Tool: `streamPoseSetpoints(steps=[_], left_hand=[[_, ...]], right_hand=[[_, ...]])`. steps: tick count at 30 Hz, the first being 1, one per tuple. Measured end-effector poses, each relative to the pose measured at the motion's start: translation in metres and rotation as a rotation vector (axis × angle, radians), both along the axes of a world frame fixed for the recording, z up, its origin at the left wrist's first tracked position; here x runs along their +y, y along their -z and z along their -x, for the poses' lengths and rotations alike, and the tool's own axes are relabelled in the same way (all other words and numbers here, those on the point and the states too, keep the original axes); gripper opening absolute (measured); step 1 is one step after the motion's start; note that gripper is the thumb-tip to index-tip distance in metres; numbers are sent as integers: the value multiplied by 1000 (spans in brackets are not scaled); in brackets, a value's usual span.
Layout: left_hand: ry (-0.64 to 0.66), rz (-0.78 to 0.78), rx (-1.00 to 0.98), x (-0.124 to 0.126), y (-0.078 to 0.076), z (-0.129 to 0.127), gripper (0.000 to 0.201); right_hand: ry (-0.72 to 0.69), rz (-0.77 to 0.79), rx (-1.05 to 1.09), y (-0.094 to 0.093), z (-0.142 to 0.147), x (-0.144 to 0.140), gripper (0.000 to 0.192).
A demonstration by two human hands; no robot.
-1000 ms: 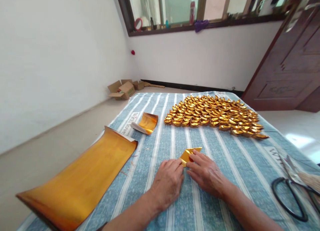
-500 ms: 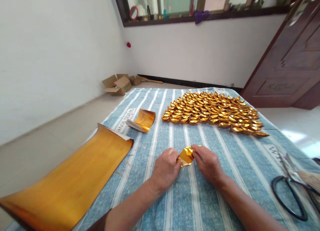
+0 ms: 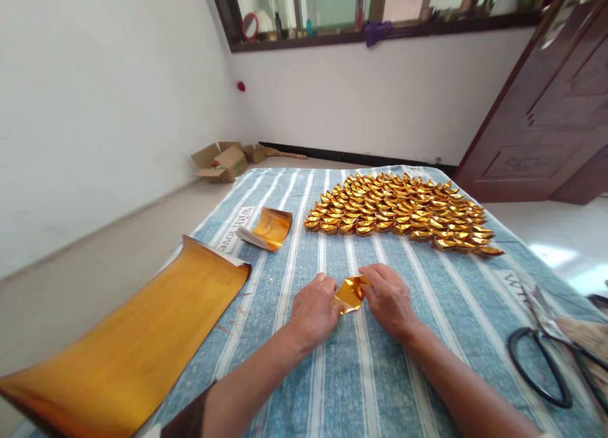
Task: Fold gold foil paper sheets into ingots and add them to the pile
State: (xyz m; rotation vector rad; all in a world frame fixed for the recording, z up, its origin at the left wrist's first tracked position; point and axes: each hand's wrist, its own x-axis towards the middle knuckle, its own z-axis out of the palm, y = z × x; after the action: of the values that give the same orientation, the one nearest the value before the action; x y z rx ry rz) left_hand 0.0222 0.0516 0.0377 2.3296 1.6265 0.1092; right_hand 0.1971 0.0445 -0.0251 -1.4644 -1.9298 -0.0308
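Note:
A small piece of gold foil paper is pinched between my left hand and my right hand, just above the blue striped cloth. Both hands grip its edges with fingertips, and the piece looks partly folded. Beyond my hands, several folded gold paper ingots lie in dense rows on the cloth. A long curled sheet of gold foil lies at the left, hanging over the cloth's edge. A smaller curled stack of gold foil pieces rests beyond it.
Black-handled scissors lie on the cloth at the right, beside some straw-coloured fibres. Open cardboard boxes sit on the floor by the far wall. A dark wooden door stands at the right, under a window sill with bottles.
My hands lifted the gold piece off the cloth and shifted it slightly farther away. Its pointed flat shape became a more crumpled, folded one between my fingertips.

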Motion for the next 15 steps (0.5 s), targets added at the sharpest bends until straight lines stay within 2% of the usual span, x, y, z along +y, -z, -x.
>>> streamPoseSetpoints(steps=[4, 8, 12, 15], left_hand=[[26, 20, 13, 4, -4, -1, 20], [18, 51, 12, 8, -7, -2, 20], [-18, 106, -62, 12, -8, -2, 25], [-40, 173, -128, 15, -5, 1, 22]], right_hand=[[50, 108, -82, -2, -5, 2, 31], [1, 182, -106, -2, -12, 4, 24], [-76, 124, 78, -2, -16, 6, 16], [-133, 144, 282, -6, -17, 7, 13]])
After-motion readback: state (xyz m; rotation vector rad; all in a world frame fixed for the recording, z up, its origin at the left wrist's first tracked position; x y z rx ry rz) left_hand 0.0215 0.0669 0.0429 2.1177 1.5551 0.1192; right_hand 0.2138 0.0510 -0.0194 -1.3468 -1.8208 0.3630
